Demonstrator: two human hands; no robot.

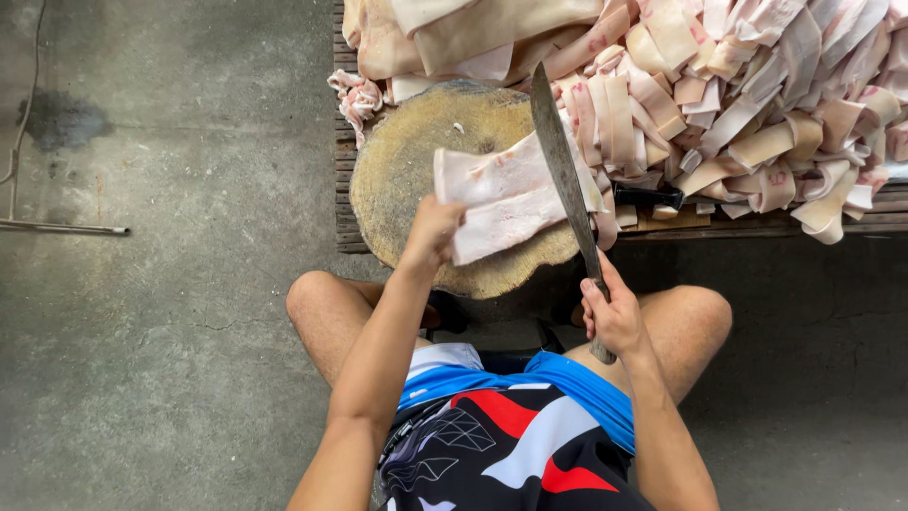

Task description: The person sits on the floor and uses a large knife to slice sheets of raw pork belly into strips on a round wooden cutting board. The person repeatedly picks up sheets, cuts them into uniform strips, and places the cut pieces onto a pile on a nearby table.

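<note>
Big heap of cut pale pink pork-skin strips (pixel 757 104) already piled on the slatted wooden worktop (pixel 342 180) to my right, and larger uncut sheets (pixel 454 38) stacked at the back, so plenty remains. My left hand (pixel 430 232) pins a stack of pale skin slabs (pixel 506 199) on the round wooden chopping block (pixel 407 170), fingers curled down over the near end. My right hand (pixel 613 317) is wrapped tight around the handle of the long steel blade (pixel 563 161), its edge lying across the slabs.
</note>
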